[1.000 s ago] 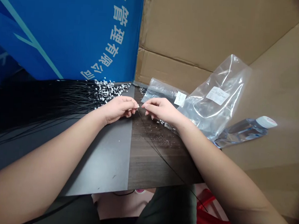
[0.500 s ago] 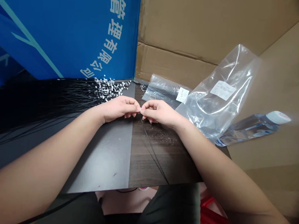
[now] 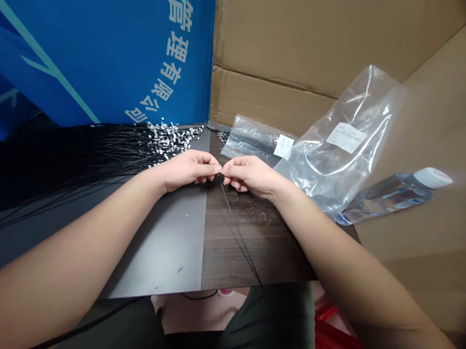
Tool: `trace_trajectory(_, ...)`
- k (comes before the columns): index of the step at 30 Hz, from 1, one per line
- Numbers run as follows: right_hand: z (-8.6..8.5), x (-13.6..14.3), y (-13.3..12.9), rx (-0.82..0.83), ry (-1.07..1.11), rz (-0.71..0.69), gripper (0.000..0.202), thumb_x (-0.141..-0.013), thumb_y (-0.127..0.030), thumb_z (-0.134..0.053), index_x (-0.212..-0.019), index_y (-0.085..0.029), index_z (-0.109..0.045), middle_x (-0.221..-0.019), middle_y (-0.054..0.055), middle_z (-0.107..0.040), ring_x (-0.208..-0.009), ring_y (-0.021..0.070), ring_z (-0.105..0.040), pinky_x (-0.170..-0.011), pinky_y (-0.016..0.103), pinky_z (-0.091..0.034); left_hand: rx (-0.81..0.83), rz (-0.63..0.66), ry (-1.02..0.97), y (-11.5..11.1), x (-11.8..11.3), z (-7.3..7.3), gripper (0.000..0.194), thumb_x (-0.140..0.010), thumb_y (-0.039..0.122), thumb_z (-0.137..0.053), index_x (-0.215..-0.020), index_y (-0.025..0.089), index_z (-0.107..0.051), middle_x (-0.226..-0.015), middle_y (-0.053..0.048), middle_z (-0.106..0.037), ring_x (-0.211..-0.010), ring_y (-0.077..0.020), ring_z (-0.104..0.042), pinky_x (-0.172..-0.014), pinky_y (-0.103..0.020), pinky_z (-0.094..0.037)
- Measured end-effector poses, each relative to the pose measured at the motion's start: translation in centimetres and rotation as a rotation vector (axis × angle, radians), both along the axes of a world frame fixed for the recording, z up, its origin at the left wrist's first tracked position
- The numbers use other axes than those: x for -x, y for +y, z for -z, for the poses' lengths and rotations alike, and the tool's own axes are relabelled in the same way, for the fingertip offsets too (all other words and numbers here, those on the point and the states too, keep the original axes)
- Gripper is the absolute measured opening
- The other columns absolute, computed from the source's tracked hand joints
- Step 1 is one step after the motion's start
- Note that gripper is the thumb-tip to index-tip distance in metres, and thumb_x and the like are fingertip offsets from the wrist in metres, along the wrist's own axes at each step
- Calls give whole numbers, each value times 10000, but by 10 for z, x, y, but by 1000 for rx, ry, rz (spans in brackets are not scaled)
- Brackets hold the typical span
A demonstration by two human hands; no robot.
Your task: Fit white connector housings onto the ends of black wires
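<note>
Over the middle of the table, my left hand (image 3: 192,170) and my right hand (image 3: 252,176) meet at the fingertips. Both are closed in a pinch around the end of a thin black cable (image 3: 238,229). A small white connector seems to sit between the fingertips, mostly covered by them. From there the cable's strands run down over the dark wood to the table's front edge. Left of my left hand lies a large bundle of black cables (image 3: 117,145), their ends tipped with small white connectors (image 3: 172,140).
Behind my right hand lie a small clear bag (image 3: 254,134) with black cables and a larger clear labelled bag (image 3: 331,159). A water bottle (image 3: 392,196) lies tilted at the right. Cardboard walls (image 3: 279,36) and a blue panel (image 3: 107,43) stand behind.
Both hands stay pinched together at nearly the same spot, with only a slight shift of the fingertips. The camera view has moved a little.
</note>
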State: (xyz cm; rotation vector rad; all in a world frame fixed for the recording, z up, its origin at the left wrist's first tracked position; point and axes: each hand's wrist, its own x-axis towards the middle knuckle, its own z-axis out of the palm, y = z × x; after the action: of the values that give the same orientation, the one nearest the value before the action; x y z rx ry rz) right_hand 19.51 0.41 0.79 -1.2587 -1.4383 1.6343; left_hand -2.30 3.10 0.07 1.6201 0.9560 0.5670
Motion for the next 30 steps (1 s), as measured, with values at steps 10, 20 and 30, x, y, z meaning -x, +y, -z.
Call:
trace_trajectory(10,2,-1,4,48,176,138,99,-890,-96,-670,-802,-140,-676,-702,7,-642,-500,46,-478,-405,174,-326,-6,-66,-58,-8,-14,-1,323,-846,466,-780,-906,151,-741,-850,-60,-719,-644,-110,-548,-541,-236,-388)
trace_trajectory(20,2,0,5,-56,129,167,62,-860,-117,-683,-817,-159,-666,-704,-4,-653,-496,50,-486,-412,183,-330,5,-228,-119,-16,-25,2,238,-784,373,-777,-837,158,-691,-736,-12,-665,-586,-93,-510,-531,-242,-337)
trace_trajectory(30,3,-10,7,-229,-90,86,88,-881,-234,-691,-857,-169,-745,-773,31,-730,-540,75,-530,-463,210,-375,7,-190,-90,-18,-25,1,213,-772,356,-766,-819,160,-698,-738,-15,-659,-614,-108,-525,-566,-247,-360)
